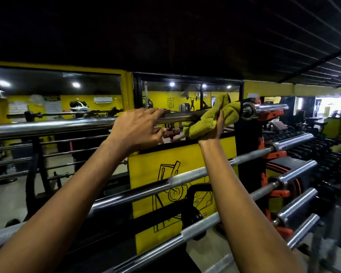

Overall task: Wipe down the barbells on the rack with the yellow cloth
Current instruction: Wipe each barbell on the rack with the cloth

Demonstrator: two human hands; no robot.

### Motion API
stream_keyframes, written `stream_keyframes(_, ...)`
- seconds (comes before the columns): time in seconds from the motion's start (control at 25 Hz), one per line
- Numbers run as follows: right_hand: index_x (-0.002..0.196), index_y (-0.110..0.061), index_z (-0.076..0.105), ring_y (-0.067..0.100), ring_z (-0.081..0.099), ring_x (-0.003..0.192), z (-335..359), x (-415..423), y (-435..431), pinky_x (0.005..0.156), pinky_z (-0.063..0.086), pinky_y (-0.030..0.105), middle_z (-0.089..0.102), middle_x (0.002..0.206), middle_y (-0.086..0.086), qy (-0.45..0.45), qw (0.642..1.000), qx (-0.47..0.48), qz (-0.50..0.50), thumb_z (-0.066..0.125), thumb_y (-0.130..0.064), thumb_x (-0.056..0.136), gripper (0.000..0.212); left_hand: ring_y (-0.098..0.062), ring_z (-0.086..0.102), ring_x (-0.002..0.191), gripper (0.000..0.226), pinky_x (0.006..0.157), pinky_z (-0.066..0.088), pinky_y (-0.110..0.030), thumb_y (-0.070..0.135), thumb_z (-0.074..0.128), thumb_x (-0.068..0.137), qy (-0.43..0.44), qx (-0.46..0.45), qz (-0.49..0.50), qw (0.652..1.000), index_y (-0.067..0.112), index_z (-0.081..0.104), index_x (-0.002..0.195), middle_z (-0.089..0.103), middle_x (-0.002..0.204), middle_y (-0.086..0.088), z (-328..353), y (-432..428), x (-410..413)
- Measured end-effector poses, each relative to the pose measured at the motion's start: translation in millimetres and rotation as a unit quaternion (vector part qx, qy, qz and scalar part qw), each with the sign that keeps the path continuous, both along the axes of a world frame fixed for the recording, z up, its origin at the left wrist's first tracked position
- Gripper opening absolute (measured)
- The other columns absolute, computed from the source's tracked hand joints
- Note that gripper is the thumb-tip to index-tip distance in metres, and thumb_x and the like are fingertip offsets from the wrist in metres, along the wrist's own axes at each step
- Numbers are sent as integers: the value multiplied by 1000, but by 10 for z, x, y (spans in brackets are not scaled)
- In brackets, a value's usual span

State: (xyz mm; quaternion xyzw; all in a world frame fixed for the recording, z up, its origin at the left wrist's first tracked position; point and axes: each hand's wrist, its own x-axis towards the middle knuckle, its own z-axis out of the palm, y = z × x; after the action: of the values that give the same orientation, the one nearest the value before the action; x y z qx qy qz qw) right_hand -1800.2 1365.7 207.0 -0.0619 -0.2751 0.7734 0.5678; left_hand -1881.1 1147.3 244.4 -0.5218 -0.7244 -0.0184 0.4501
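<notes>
Wiping is under way on the top barbell (67,125); the right hand (213,131) grips the bunched yellow cloth (205,119) from below and presses it round the shaft, just beside the collar (248,111) at the bar's right end; the left hand (136,129) steadies the same bar, fingers draped over it, thumb underneath; judging by this, the next move calls for drawing the cloth along the shaft with firm pressure; the lower barbells (185,176) on the rack (246,146) look still to be done.
</notes>
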Motion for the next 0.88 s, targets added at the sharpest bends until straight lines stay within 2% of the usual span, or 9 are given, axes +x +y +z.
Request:
stream_keyframes(0.08,115,-16,59,24,67,75,-49,29,65,73,58,40,67,93,6,-3,999,31,-12,55,-48,98,37,-23,44,134,70,104,40,-38,61,31,96,-23,2,4,1000,20,25,152,40,152,-4,-6,16,46)
stream_keyframes(0.12,116,-16,59,23,68,78,-56,52,119,72,58,39,67,94,5,-20,998,51,-33,58,-45,98,34,-24,43,134,69,107,37,-41,62,31,96,-37,0,13,999,21,25,151,41,151,-5,-3,35,72)
stream_keyframes(0.2,132,-20,54,29,67,104,-60,109,271,86,57,45,68,115,7,-139,981,102,-90,64,-48,92,50,-29,45,131,70,104,38,-50,65,29,94,-57,-3,47,997,22,25,149,43,149,-6,-1,86,102)
stream_keyframes(0.28,151,-13,30,36,50,131,-44,193,367,105,46,50,49,143,15,-324,923,128,-167,66,-57,87,85,-32,53,121,70,96,45,-53,68,27,93,-58,-8,80,995,24,26,147,48,142,-8,36,167,121)
stream_keyframes(0.36,154,-2,12,41,31,143,-15,275,400,116,33,51,25,156,23,-446,838,163,-268,64,-63,86,105,-27,59,104,68,83,53,-45,69,25,93,-53,-27,77,995,22,32,142,56,127,-9,94,314,136)
stream_keyframes(0.48,156,-3,11,41,24,147,46,313,512,120,24,54,15,161,21,-451,797,256,-309,64,-67,83,111,-21,60,92,69,63,47,-29,67,21,95,-27,-47,60,997,18,34,142,60,119,-9,157,580,164)
stream_keyframes(0.6,154,-7,27,34,30,145,20,328,646,119,26,49,31,156,15,-433,761,339,-344,62,-71,79,104,-23,61,103,75,59,43,-27,70,17,93,-19,-48,53,997,19,33,146,58,129,-9,174,726,151)
stream_keyframes(0.72,140,-7,46,28,47,128,103,453,864,101,35,33,53,134,13,-412,746,373,-367,67,-55,84,76,-27,57,117,71,79,50,-36,66,13,95,-8,-40,41,998,20,35,144,52,138,-10,162,774,123)
stream_keyframes(0.88,146,-15,38,28,52,124,316,547,1128,95,40,37,56,133,8,-429,763,325,-358,68,-44,84,75,-34,43,133,64,100,44,-48,58,13,98,-15,-42,48,998,21,27,149,34,154,-10,147,732,140)
